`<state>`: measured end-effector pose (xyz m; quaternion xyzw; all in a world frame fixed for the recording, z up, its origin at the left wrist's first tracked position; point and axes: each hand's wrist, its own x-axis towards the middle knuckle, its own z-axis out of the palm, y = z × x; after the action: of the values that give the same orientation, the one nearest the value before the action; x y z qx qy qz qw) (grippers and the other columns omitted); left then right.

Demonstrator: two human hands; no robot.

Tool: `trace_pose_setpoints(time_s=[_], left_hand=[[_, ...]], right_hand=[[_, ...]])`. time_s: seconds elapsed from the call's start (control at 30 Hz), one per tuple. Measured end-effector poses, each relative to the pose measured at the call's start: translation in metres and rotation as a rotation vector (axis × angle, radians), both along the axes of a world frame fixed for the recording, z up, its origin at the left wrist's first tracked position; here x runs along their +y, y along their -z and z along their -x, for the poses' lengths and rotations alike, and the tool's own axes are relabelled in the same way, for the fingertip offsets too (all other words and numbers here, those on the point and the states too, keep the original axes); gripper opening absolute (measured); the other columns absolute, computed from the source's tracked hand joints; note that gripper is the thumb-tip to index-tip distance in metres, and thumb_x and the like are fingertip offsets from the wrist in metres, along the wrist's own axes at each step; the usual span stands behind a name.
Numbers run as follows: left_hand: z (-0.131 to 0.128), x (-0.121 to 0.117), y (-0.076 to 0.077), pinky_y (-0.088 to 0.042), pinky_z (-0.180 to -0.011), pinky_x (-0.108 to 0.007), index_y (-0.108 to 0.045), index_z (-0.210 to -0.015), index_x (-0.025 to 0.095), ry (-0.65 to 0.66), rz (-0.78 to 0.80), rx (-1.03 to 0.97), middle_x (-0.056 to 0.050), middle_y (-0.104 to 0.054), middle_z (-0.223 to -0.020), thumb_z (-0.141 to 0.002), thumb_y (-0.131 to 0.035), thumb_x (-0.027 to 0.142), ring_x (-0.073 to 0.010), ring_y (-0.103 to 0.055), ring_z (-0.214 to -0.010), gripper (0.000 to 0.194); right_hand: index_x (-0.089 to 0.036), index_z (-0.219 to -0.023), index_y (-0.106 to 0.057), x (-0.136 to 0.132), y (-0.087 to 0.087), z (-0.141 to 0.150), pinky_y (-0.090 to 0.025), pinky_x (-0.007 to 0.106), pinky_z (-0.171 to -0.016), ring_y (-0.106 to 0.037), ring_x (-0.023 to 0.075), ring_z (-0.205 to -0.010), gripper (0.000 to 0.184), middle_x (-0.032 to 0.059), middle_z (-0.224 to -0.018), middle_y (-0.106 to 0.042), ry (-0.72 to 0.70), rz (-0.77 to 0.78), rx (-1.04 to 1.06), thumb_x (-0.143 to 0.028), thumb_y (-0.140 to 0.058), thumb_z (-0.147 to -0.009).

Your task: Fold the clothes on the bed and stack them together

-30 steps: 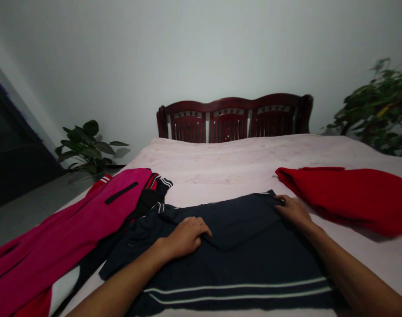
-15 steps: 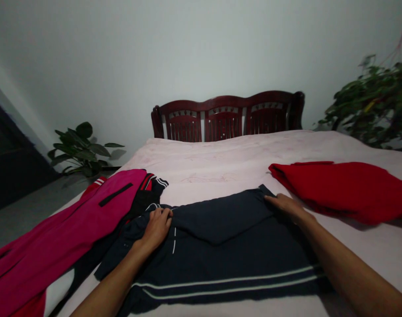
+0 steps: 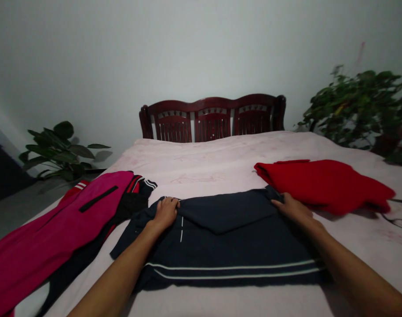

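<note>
A dark navy garment (image 3: 227, 246) with white piping lies folded over on the bed in front of me; I cannot tell its exact kind. Its near side carries two long white stripes, and a flap of cloth is laid across its upper part. My left hand (image 3: 167, 211) is closed on the upper left edge, fingers curled into the fabric. At the upper right corner, my right hand (image 3: 290, 206) pinches the cloth between thumb and fingers. The underside of the garment is hidden.
Left of it, a magenta garment (image 3: 69, 220) lies over other dark and red clothes. A folded red garment (image 3: 323, 185) rests to the right, with glasses (image 3: 400, 215) beside it. Behind the pink bedsheet (image 3: 201, 160) stands a wooden headboard (image 3: 214, 105), with leafy plants (image 3: 356, 105) at both sides.
The view has turned slightly right, bringing the glasses into sight. The navy garment has shifted a little relative to the magenta clothes, away from them. Both hands keep their hold.
</note>
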<state>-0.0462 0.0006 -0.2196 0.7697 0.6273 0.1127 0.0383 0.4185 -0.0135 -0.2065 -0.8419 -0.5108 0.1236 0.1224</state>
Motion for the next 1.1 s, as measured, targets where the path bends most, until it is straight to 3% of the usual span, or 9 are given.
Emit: trace_pose_setpoints(time_s=[0.1, 0.17, 0.23, 0.3, 0.4, 0.57, 0.77, 0.9, 1.1], left_hand=[[-0.021, -0.011, -0.021, -0.013, -0.115, -0.064, -0.069, -0.11, 0.014, -0.046, -0.05, 0.065, -0.019, -0.051, -0.139, -0.088, -0.048, 0.014, -0.0381, -0.032, -0.141, 0.031], [-0.042, -0.023, -0.03, -0.007, -0.122, -0.052, -0.065, -0.125, 0.017, 0.012, -0.09, 0.081, -0.014, -0.042, -0.151, -0.097, -0.039, 0.024, -0.0303, -0.021, -0.149, 0.039], [-0.063, -0.034, -0.031, -0.01, -0.123, -0.05, -0.056, -0.14, 0.024, 0.085, -0.061, 0.071, -0.009, -0.037, -0.156, -0.102, -0.034, 0.041, -0.0273, -0.019, -0.151, 0.047], [-0.075, -0.043, -0.02, -0.013, -0.118, -0.061, -0.045, -0.149, 0.03, 0.078, 0.043, 0.067, -0.009, -0.03, -0.16, -0.099, -0.036, 0.056, -0.0335, -0.017, -0.151, 0.058], [-0.071, -0.049, 0.006, -0.012, -0.113, -0.069, -0.036, -0.154, 0.037, 0.003, 0.116, 0.115, -0.008, -0.021, -0.163, -0.097, -0.039, 0.058, -0.0384, -0.013, -0.151, 0.061], [-0.044, -0.046, 0.031, -0.016, -0.118, -0.058, -0.033, -0.155, 0.037, -0.01, -0.007, 0.179, -0.006, -0.021, -0.163, -0.099, -0.038, 0.052, -0.0351, -0.017, -0.151, 0.058], [-0.033, -0.048, 0.025, -0.021, -0.12, -0.047, -0.036, -0.155, 0.031, 0.02, -0.018, 0.146, -0.006, -0.025, -0.162, -0.099, -0.039, 0.051, -0.0281, -0.023, -0.15, 0.059], [-0.03, -0.051, 0.021, -0.01, -0.124, -0.043, -0.045, -0.151, 0.023, -0.067, -0.081, 0.132, -0.009, -0.029, -0.16, -0.102, -0.035, 0.04, -0.0242, -0.019, -0.152, 0.053], [-0.026, -0.042, 0.023, -0.015, -0.121, -0.053, -0.034, -0.156, 0.025, -0.15, 0.017, 0.112, -0.012, -0.02, -0.163, -0.1, -0.036, 0.051, -0.0264, -0.018, -0.152, 0.062]], right_hand=[[-0.008, -0.135, -0.05, -0.012, -0.015, 0.034, -0.046, 0.051, -0.09, -0.056, 0.0411, -0.115, 0.056, 0.0247, -0.125, -0.057, -0.072, -0.042, -0.365, -0.047, -0.044, -0.096], [-0.008, -0.136, -0.05, -0.013, -0.023, 0.06, -0.045, 0.05, -0.09, -0.055, 0.0401, -0.114, 0.054, 0.0237, -0.125, -0.057, -0.153, -0.176, -0.542, -0.043, -0.045, -0.095], [-0.009, -0.137, -0.051, -0.009, -0.026, 0.079, -0.043, 0.047, -0.095, -0.054, 0.0364, -0.116, 0.052, 0.0212, -0.128, -0.057, -0.257, -0.26, -0.585, -0.041, -0.043, -0.097], [-0.012, -0.143, -0.049, -0.001, -0.02, 0.087, -0.038, 0.046, -0.105, -0.048, 0.0334, -0.126, 0.055, 0.0186, -0.138, -0.052, -0.334, -0.264, -0.56, -0.044, -0.038, -0.099], [-0.021, -0.153, -0.039, 0.007, 0.002, 0.074, -0.026, 0.052, -0.115, -0.029, 0.0324, -0.144, 0.061, 0.0117, -0.158, -0.031, -0.288, -0.078, -0.449, -0.051, -0.03, -0.101], [-0.031, -0.16, -0.021, 0.005, 0.038, 0.032, -0.027, 0.05, -0.118, -0.021, 0.0292, -0.15, 0.064, 0.0028, -0.166, -0.008, -0.213, 0.09, -0.318, -0.056, -0.019, -0.101], [-0.027, -0.161, -0.016, -0.001, 0.028, 0.028, -0.024, 0.051, -0.119, -0.018, 0.0308, -0.151, 0.066, 0.0074, -0.166, -0.005, -0.242, 0.2, -0.338, -0.053, -0.019, -0.101], [-0.026, -0.161, -0.017, -0.012, 0.017, 0.035, -0.02, 0.054, -0.12, -0.014, 0.0311, -0.152, 0.065, 0.0068, -0.166, -0.006, -0.251, 0.297, -0.389, -0.051, -0.021, -0.101], [-0.029, -0.161, -0.01, -0.023, 0.036, 0.031, -0.026, 0.05, -0.119, -0.014, 0.0294, -0.152, 0.066, 0.002, -0.166, 0.002, -0.227, 0.226, -0.342, -0.054, -0.013, -0.101]])
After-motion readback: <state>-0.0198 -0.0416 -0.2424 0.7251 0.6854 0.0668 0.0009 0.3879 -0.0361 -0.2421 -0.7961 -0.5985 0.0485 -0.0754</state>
